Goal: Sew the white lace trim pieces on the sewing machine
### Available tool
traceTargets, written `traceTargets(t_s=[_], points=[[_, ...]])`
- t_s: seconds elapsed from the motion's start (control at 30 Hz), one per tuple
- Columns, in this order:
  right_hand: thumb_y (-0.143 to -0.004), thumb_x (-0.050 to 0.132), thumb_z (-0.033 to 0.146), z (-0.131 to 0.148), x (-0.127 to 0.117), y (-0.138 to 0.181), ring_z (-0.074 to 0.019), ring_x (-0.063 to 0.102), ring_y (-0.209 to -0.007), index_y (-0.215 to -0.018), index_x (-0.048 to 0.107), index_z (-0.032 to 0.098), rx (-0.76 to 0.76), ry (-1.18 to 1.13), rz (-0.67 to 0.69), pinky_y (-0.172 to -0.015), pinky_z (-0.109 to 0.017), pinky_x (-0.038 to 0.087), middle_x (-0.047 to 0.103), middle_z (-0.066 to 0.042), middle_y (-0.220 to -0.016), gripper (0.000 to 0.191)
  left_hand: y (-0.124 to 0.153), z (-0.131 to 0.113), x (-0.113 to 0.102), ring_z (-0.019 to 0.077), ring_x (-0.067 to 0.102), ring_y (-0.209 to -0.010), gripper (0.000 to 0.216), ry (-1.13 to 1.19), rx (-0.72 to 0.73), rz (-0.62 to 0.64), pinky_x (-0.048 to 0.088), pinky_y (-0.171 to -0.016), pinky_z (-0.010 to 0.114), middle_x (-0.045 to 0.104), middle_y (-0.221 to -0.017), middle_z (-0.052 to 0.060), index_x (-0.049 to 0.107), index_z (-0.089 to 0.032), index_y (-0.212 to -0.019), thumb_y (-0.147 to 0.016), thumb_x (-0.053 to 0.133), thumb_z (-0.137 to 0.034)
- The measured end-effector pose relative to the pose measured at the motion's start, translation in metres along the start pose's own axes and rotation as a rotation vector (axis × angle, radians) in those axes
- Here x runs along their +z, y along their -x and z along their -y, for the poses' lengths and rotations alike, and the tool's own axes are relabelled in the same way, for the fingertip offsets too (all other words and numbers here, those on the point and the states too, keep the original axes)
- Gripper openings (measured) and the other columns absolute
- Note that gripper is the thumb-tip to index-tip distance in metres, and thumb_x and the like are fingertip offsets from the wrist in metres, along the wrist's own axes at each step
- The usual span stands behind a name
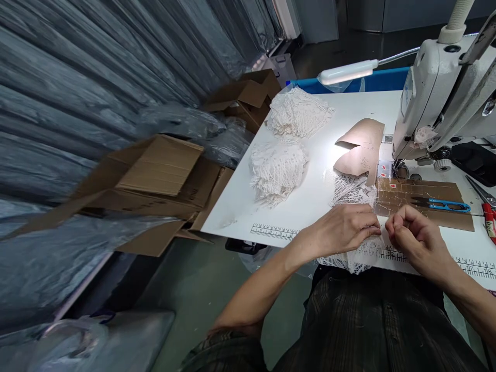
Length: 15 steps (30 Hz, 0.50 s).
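My left hand [343,229] rests on a piece of white lace [351,192] at the near edge of the white sewing table [240,201], fingers pressed together on the lace. My right hand [413,235] is curled in a pinch just right of it, fingertips at the lace's edge. The lace hangs over the table edge toward my lap. Beige fabric pieces [360,147] lie beyond the lace, near the foot of the white sewing machine [437,98].
Two heaps of white lace [279,170] [296,111] lie on the table's left part. Blue-handled thread snips [445,205] lie on a brown sheet [422,194]; a red tool [490,219] and scissors at the right edge. Open cardboard boxes [155,175] stand left of the table.
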State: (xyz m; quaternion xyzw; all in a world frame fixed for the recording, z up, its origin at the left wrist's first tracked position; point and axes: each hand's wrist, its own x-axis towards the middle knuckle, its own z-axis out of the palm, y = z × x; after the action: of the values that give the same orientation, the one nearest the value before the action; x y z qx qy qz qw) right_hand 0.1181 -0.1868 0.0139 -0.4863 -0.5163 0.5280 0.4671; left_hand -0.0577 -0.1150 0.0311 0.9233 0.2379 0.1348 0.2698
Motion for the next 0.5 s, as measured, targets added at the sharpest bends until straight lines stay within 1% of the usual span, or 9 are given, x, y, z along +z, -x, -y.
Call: traceTargets(t_s=[0.07,0.1,0.17,0.2,0.27,0.33,0.4,0.43,0.5], points=[[-0.084,0.054,0.04,0.002,-0.004,0.009,-0.0053,0.031,-0.046,-0.069,0.036,0.02,0.148,-0.033,0.049,-0.04,-0.017,0.026,0.042,0.003,-0.059,0.03,-0.001,0.006,-0.001,0.012,0.056,-0.066,0.019,-0.096,0.106,0.083,0.041,-0.057,0.023,0.062,-0.075,0.003,0.066,-0.013,-0.085,-0.095,0.053,-0.022],[-0.083,0.054,0.041,0.003,-0.007,0.011,-0.0053,0.031,-0.046,-0.069,0.036,0.02,0.185,-0.028,0.057,-0.04,-0.017,0.027,0.042,0.003,-0.058,0.032,-0.003,0.01,-0.002,0.0121,0.056,-0.066,0.019,-0.116,0.16,0.128,0.04,-0.056,0.024,0.062,-0.076,0.003,0.066,-0.013,-0.086,-0.096,0.052,-0.022],[-0.081,0.057,0.04,0.004,-0.015,0.011,-0.0065,0.038,-0.047,-0.069,0.038,0.02,0.166,0.017,0.0,-0.043,-0.019,0.033,0.045,0.003,-0.059,0.03,-0.014,0.016,-0.004,0.0126,0.057,-0.069,0.019,-0.134,0.257,0.191,0.043,-0.059,0.024,0.063,-0.08,0.003,0.066,-0.014,-0.089,-0.097,0.052,-0.025],[-0.079,0.058,0.039,0.003,-0.019,0.008,-0.0075,0.042,-0.049,-0.07,0.039,0.019,0.135,0.047,-0.043,-0.045,-0.019,0.036,0.047,0.002,-0.06,0.029,-0.02,0.018,-0.006,0.0138,0.058,-0.073,0.018,-0.144,0.281,0.186,0.045,-0.062,0.025,0.063,-0.084,0.004,0.066,-0.015,-0.091,-0.096,0.054,-0.028],[-0.076,0.06,0.038,0.0,-0.026,0.001,-0.0091,0.047,-0.053,-0.071,0.043,0.019,0.103,0.081,-0.108,-0.049,-0.021,0.04,0.05,0.001,-0.061,0.027,-0.03,0.015,-0.009,0.019,0.06,-0.09,0.02,-0.16,0.265,0.081,0.05,-0.075,0.032,0.064,-0.099,0.007,0.065,-0.017,-0.098,-0.09,0.063,-0.035],[-0.075,0.06,0.039,-0.003,-0.03,-0.007,-0.0092,0.048,-0.053,-0.072,0.044,0.019,0.126,0.065,-0.135,-0.049,-0.021,0.04,0.052,0.001,-0.062,0.026,-0.033,0.004,-0.008,0.0227,0.058,-0.103,0.022,-0.138,0.162,-0.077,0.051,-0.082,0.038,0.061,-0.11,0.009,0.063,-0.017,-0.104,-0.09,0.063,-0.034],[-0.075,0.058,0.039,-0.006,-0.032,-0.012,-0.0085,0.047,-0.052,-0.073,0.043,0.019,0.147,0.031,-0.144,-0.048,-0.02,0.039,0.051,0.001,-0.062,0.025,-0.025,-0.011,0.0,0.0173,0.06,-0.095,0.018,-0.049,0.068,-0.189,0.052,-0.079,0.032,0.062,-0.103,0.008,0.06,-0.015,-0.101,-0.099,0.048,-0.027],[-0.074,0.057,0.039,-0.006,-0.032,-0.013,-0.0083,0.046,-0.052,-0.072,0.043,0.019,0.143,0.023,-0.142,-0.048,-0.02,0.038,0.05,0.002,-0.061,0.025,-0.02,-0.019,0.007,0.0143,0.06,-0.086,0.023,0.009,0.061,-0.209,0.052,-0.074,0.028,0.062,-0.094,0.006,0.059,-0.014,-0.096,-0.101,0.043,-0.031],[-0.074,0.056,0.038,-0.005,-0.032,-0.014,-0.0081,0.044,-0.051,-0.071,0.042,0.019,0.121,0.035,-0.115,-0.047,-0.02,0.037,0.047,0.002,-0.059,0.023,-0.007,-0.029,0.024,0.0127,0.059,-0.075,0.033,0.071,-0.007,-0.17,0.05,-0.064,0.025,0.06,-0.083,0.003,0.056,-0.013,-0.095,-0.098,0.047,-0.044]])
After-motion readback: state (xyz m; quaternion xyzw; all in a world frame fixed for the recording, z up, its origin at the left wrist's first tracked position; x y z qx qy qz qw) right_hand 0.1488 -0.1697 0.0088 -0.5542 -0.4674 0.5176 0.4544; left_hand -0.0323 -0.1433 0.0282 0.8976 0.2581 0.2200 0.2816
